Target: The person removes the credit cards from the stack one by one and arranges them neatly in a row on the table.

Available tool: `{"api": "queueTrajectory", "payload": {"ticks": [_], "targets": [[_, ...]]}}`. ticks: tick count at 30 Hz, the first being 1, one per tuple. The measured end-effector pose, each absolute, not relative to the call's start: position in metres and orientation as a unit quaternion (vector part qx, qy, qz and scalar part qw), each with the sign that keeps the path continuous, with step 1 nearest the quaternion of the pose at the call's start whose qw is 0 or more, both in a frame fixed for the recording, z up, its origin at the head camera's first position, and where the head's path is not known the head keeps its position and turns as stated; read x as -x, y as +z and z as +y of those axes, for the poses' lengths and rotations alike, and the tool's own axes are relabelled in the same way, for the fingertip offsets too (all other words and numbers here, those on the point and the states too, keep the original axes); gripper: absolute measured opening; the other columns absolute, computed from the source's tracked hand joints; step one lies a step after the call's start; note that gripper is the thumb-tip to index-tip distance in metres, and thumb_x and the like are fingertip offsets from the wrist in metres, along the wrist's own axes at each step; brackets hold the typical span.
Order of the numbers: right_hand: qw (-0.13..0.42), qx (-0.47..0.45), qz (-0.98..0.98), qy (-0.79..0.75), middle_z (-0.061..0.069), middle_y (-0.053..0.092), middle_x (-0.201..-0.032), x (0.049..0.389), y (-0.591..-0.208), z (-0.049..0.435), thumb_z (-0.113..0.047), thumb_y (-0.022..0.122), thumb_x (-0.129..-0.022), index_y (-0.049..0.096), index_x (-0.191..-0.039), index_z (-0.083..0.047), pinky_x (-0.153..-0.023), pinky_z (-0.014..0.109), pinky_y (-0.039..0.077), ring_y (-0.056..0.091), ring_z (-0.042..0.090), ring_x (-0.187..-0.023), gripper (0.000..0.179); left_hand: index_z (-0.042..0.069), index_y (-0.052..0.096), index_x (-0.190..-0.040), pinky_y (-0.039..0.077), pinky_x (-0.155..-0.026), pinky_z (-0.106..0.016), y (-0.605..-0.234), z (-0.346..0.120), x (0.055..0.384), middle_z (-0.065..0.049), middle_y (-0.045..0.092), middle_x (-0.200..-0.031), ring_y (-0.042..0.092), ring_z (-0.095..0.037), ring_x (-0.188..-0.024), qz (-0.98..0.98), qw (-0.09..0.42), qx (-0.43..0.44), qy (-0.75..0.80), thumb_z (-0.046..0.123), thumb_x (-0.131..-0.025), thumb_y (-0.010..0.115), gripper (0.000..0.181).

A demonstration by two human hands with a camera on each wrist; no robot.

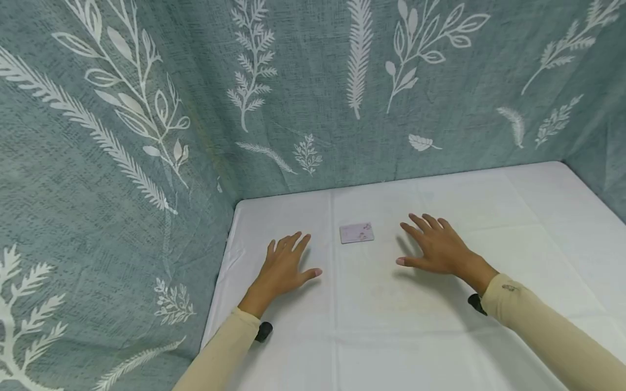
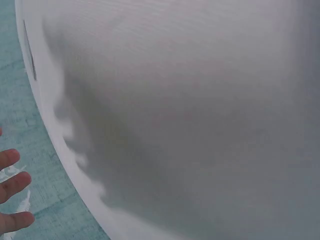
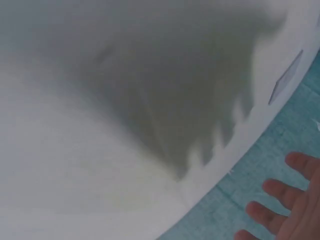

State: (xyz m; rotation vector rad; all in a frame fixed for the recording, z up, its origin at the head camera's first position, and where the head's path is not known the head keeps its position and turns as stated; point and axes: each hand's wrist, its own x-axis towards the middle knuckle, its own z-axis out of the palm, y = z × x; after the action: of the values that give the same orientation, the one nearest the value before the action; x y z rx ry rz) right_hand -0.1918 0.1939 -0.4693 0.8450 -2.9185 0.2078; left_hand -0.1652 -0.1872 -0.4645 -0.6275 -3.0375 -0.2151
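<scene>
A small pale-lilac card-like rectangle (image 1: 356,233) with a floral print at its right side lies flat on the white-covered table (image 1: 371,347). To its left, my left hand (image 1: 285,270) hovers over the cloth, fingers spread and thumb pointing toward the middle. On the other side, my right hand (image 1: 436,247) is held above the table, its fingers also spread and holding nothing. In the right wrist view the card (image 3: 286,77) shows as a thin slanted shape near the table edge, beyond the right hand's shadow. Fingertips of the left hand (image 2: 15,187) enter the left wrist view.
Blue-green curtains (image 1: 313,92) with white leaf prints hang behind the table and along its left side. Each wrist carries a small black device, one under the left sleeve (image 1: 264,332) and one under the right sleeve (image 1: 476,304). Faint fold lines cross the tablecloth.
</scene>
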Motion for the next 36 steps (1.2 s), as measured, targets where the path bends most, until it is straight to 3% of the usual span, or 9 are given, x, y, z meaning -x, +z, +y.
{"api": "queueTrajectory", "payload": {"ticks": [10, 22, 32, 36], "targets": [[0.049, -0.29, -0.952, 0.08, 0.017, 0.044, -0.142, 0.206, -0.471, 0.174, -0.076, 0.048, -0.079, 0.046, -0.139, -0.012, -0.096, 0.06, 0.032, 0.042, 0.04, -0.125, 0.088, 0.012, 0.037, -0.145, 0.024, -0.102, -0.059, -0.471, -0.175, 0.179, -0.013, 0.041, -0.144, 0.039, -0.035, -0.128, -0.975, 0.021, 0.218, -0.042, 0.067, -0.082, 0.055, 0.085], [0.015, -0.297, -0.952, 0.067, 0.017, 0.046, -0.14, 0.22, -0.47, 0.159, -0.077, 0.045, -0.079, 0.045, -0.14, -0.012, -0.095, 0.056, 0.036, 0.044, 0.039, -0.124, 0.089, 0.007, 0.042, -0.14, 0.03, -0.101, -0.053, -0.479, -0.163, 0.189, -0.013, 0.049, -0.134, 0.045, -0.033, -0.12, -0.975, 0.02, 0.218, -0.037, 0.054, -0.086, 0.061, 0.074], [0.006, -0.3, -0.952, 0.066, 0.015, 0.058, -0.121, 0.232, -0.465, 0.145, -0.07, 0.054, -0.08, 0.055, -0.13, -0.009, -0.085, 0.05, 0.045, 0.056, 0.033, -0.108, 0.079, 0.006, 0.049, -0.134, 0.035, -0.097, -0.048, -0.483, -0.156, 0.199, -0.014, 0.055, -0.119, 0.051, -0.03, -0.11, -0.974, 0.004, 0.222, -0.037, 0.052, -0.086, 0.062, 0.067], [0.014, -0.31, -0.948, 0.07, 0.014, 0.061, -0.112, 0.239, -0.468, 0.14, -0.06, 0.06, -0.083, 0.059, -0.123, -0.006, -0.073, 0.045, 0.051, 0.06, 0.03, -0.096, 0.068, 0.007, 0.052, -0.131, 0.037, -0.095, -0.047, -0.484, -0.151, 0.203, -0.012, 0.056, -0.119, 0.052, -0.029, -0.108, -0.973, -0.001, 0.227, -0.034, 0.052, -0.087, 0.06, 0.064]]}}
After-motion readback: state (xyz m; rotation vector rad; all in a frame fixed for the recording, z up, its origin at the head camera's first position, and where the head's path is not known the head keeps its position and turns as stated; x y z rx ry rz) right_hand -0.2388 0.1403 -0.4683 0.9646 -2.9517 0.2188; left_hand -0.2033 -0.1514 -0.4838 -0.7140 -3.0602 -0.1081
